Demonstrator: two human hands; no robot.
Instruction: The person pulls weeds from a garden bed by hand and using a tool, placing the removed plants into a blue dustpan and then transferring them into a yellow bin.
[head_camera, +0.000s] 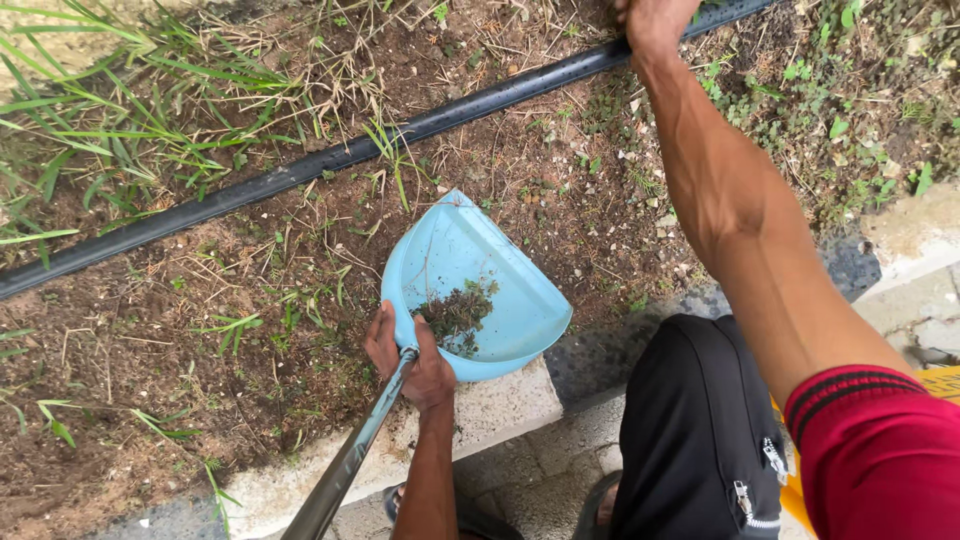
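Observation:
A light blue dustpan (500, 290) rests tilted on the soil at the stone kerb, with a clump of weeds and dirt (458, 312) inside it. My left hand (412, 358) grips the dustpan's rim where its long metal handle (345, 465) joins. My right hand (652, 22) reaches far forward to the top edge of view and lies on a black irrigation pipe (330, 158); its fingers are cut off by the frame.
Bare brown soil with dry straw and small weeds lies around the pipe. Tall green grass (120, 120) grows at the left. A pale stone kerb (490, 410) and paving run along the bottom. My knee in black shorts (695, 430) is at the lower right.

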